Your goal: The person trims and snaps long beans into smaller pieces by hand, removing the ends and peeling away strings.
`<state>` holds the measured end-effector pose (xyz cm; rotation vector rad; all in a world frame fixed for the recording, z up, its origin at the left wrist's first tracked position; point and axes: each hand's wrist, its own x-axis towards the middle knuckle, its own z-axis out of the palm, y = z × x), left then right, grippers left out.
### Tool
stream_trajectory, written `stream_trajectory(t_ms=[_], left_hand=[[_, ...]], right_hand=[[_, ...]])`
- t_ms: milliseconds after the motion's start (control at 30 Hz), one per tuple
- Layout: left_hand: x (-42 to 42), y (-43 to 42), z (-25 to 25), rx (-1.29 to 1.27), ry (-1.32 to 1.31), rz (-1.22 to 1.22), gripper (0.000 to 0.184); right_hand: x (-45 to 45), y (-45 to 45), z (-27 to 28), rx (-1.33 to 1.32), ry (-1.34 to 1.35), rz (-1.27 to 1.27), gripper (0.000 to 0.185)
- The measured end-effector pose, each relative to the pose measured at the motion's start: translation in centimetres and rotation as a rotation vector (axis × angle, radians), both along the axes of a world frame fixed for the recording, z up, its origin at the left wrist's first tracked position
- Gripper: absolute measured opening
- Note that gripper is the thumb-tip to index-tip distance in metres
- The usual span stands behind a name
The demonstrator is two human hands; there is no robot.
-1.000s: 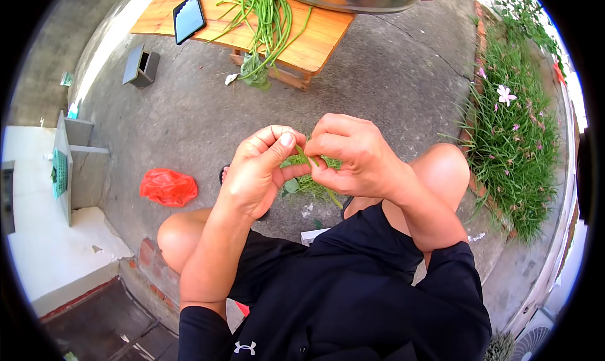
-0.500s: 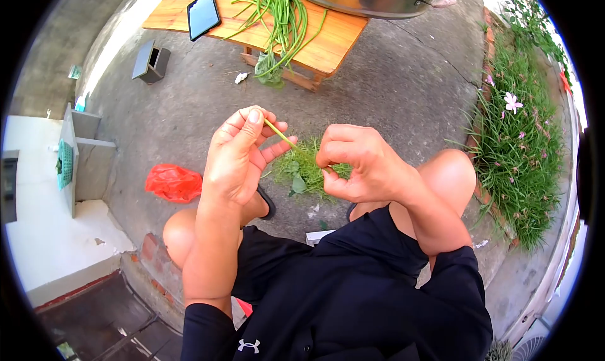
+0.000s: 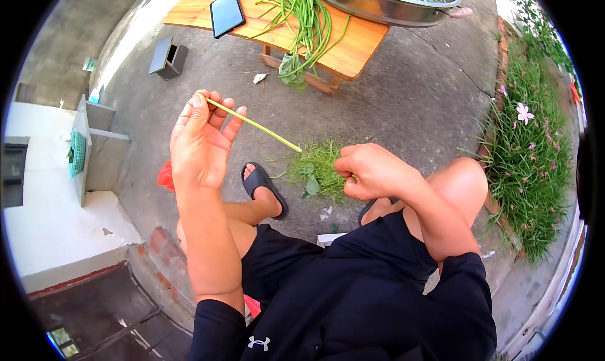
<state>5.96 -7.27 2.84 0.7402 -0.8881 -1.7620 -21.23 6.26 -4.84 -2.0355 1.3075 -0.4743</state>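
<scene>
My left hand (image 3: 205, 137) pinches one end of a long, slender green stem (image 3: 255, 125) between thumb and forefinger, with the other fingers spread. The stem slants down to the right, and its free end stops short of my right hand (image 3: 372, 170). That hand is closed, its fingertips curled together; whether a thin strip is in them I cannot make out. Below, on the ground between my feet, lies a pile of fine green shreds (image 3: 324, 166) with a few leaves. A bundle of long green stems (image 3: 305, 21) hangs over the edge of the wooden table (image 3: 359, 43).
A phone (image 3: 227, 13) lies on the table beside a large metal basin (image 3: 384, 8) holding more stems. A small grey box (image 3: 169, 57) stands on the concrete. Grass with pink flowers (image 3: 526, 153) borders the right side. Part of a red bag (image 3: 166, 175) shows behind my left forearm.
My left hand has moved left and up with the stem. My right hand has come away from the stem's lower end and moved slightly right and down. The view has shifted a little.
</scene>
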Motion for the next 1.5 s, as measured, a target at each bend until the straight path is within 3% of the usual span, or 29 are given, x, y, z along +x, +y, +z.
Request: stream_trajectory(t_ms=[200,367,567,667,800,1000,1300,1500], left_hand=[[1.8,-0.5,1.4,-0.064,0.057,0.096,0.015],[0.2,0.8,0.6,0.052,0.056,-0.113,0.018],[-3.6,3.8,-0.8,0.192,-0.076,-0.319,0.028],[-4.7,5.0,-1.2,0.193,-0.148,-0.367,0.038],[-6.0,6.3,-1.1,0.048,-0.369,-0.387,0.045],[-6.6,6.9,-1.7,-0.126,-0.419,-0.381,0.047],[-6.8,7.0,-1.7,-0.164,-0.493,-0.397,0.045],[-6.4,7.1,-2.0,-0.238,-0.581,-0.347,0.022]], right_hand=[[0.2,0.0,-6.1,0.103,0.217,0.032,0.015],[0.9,-0.9,-6.1,0.166,0.228,0.012,0.010],[1.0,-2.2,-1.9,-0.210,-0.446,-0.203,0.019],[1.5,-1.4,3.1,0.287,-0.925,-0.424,0.018],[1.6,-0.5,4.8,0.302,-1.103,-0.396,0.014],[1.8,-0.3,4.2,0.292,-1.083,-0.456,0.010],[1.5,-0.1,4.1,0.221,-0.930,-0.492,0.006],[1.5,-0.3,3.8,0.231,-1.108,-0.522,0.006]])
